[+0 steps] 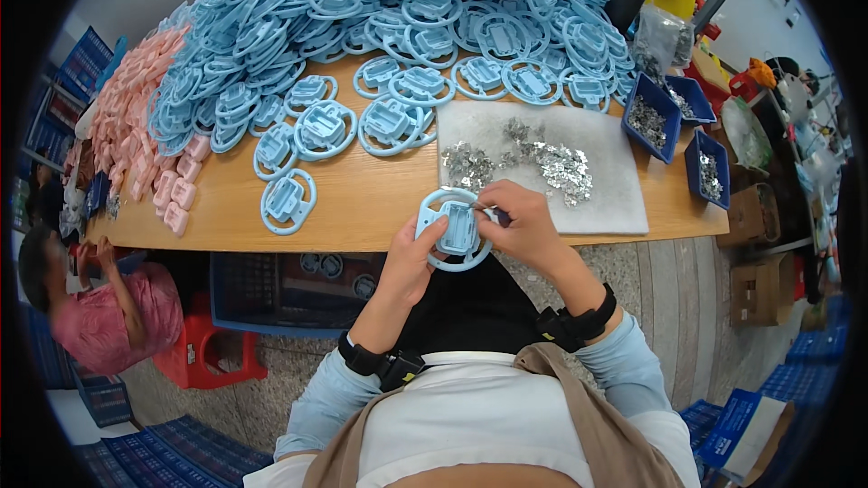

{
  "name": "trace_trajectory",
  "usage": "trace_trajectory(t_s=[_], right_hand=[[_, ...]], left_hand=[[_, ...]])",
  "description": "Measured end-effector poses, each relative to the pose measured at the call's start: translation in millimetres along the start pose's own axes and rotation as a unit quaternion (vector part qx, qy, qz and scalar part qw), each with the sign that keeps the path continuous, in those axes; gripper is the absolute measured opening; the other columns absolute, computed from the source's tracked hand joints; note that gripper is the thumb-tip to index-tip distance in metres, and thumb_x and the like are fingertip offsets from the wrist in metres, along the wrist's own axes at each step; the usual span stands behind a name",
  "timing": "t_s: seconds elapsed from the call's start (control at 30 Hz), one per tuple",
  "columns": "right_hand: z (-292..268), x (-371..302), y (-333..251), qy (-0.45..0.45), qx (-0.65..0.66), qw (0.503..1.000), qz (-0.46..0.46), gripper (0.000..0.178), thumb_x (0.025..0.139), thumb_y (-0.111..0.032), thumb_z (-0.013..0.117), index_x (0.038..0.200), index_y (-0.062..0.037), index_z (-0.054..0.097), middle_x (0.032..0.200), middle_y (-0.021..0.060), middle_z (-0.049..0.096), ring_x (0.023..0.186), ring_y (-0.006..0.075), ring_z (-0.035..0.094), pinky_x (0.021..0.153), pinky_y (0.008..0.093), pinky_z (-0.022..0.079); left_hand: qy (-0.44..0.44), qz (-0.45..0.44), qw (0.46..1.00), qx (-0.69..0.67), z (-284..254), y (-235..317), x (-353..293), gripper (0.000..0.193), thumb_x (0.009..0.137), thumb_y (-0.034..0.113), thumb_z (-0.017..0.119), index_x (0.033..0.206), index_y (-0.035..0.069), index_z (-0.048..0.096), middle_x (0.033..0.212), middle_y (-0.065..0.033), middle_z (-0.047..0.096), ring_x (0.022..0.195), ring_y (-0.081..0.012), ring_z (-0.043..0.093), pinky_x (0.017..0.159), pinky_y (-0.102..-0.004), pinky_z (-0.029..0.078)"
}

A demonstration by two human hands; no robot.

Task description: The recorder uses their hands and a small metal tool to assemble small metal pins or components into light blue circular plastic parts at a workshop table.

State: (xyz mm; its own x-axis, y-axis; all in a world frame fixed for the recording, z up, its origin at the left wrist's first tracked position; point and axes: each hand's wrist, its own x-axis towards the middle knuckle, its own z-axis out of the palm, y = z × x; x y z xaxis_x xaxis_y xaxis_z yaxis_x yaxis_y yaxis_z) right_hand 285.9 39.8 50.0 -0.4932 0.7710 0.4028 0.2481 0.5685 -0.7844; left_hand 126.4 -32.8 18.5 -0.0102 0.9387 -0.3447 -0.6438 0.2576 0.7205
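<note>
My left hand [409, 258] grips a light blue plastic steering-wheel-shaped part [459, 232] by its left side, just off the table's front edge. The part's boxy, hollowed middle faces up. At its upper right, my right hand [520, 224] pinches a slim tool with a dark end [499, 216]; its tip meets the part, and its exact kind is hard to make out. Just beyond my hands, small shiny metal pieces [565, 172] lie in loose heaps on a white foam-like mat [619, 203].
A large pile of blue wheel parts [407, 0] covers the table's back. Pink plastic parts [136, 117] lie at the left. Blue bins [653, 117] of metal pieces stand right of the mat. At the left sits another person [117, 316] near a red stool [203, 348].
</note>
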Motion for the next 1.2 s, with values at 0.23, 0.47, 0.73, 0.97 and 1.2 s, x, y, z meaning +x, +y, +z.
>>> trace_trajectory(t_s=[0.23, 0.47, 0.73, 0.97, 1.2], right_hand=[[11, -2, 2, -0.037, -0.114, 0.991, -0.062, 0.014, 0.068, -0.001, 0.063, 0.08, -0.0009, 0.057, 0.086, 0.0109, 0.058, 0.066, 0.0279, 0.06, 0.058, 0.0336, 0.049], [19, -3, -7, -0.038, -0.171, 0.984, -0.036, 0.014, 0.07, -0.004, 0.063, 0.082, -0.0017, 0.058, 0.086, 0.0113, 0.057, 0.067, 0.0294, 0.06, 0.059, 0.0352, 0.049], [24, -9, -11, -0.001, -0.181, 0.983, 0.027, 0.014, 0.072, -0.009, 0.063, 0.085, -0.0041, 0.06, 0.085, 0.0104, 0.056, 0.064, 0.0288, 0.06, 0.056, 0.0352, 0.049], [29, -19, -15, 0.051, -0.286, 0.957, -0.021, 0.017, 0.071, -0.01, 0.065, 0.087, -0.0064, 0.063, 0.09, 0.0089, 0.058, 0.057, 0.0243, 0.06, 0.049, 0.0328, 0.048], [39, -12, -16, 0.024, -0.338, 0.94, -0.049, 0.016, 0.071, -0.013, 0.065, 0.086, -0.0096, 0.062, 0.095, 0.0107, 0.059, 0.062, 0.0275, 0.061, 0.052, 0.0345, 0.049]], left_hand=[[0.006, 0.013, 0.999, 0.028, -2, -3, 0, 0.027, 0.088, 0.016, 0.055, 0.111, 0.003, 0.049, 0.096, -0.0042, 0.058, 0.084, -0.0107, 0.058, 0.071, -0.0268, 0.05], [0.011, 0.02, 0.999, 0.041, -2, -5, 0, 0.026, 0.088, 0.017, 0.056, 0.109, 0.003, 0.05, 0.092, -0.0028, 0.058, 0.08, -0.0092, 0.057, 0.068, -0.0258, 0.049], [0.001, 0.034, 0.998, 0.053, -8, -10, 2, 0.028, 0.087, 0.019, 0.057, 0.109, 0.004, 0.051, 0.092, -0.0021, 0.058, 0.08, -0.0081, 0.056, 0.067, -0.0246, 0.047], [-0.004, 0.046, 0.998, 0.049, -4, -9, 3, 0.027, 0.087, 0.02, 0.057, 0.109, 0.005, 0.051, 0.093, -0.002, 0.058, 0.08, -0.0088, 0.056, 0.068, -0.026, 0.048], [0.022, 0.077, 0.994, 0.081, -11, -9, -2, 0.026, 0.086, 0.019, 0.057, 0.108, 0.005, 0.053, 0.089, -0.001, 0.059, 0.076, -0.0078, 0.055, 0.062, -0.0239, 0.046]])
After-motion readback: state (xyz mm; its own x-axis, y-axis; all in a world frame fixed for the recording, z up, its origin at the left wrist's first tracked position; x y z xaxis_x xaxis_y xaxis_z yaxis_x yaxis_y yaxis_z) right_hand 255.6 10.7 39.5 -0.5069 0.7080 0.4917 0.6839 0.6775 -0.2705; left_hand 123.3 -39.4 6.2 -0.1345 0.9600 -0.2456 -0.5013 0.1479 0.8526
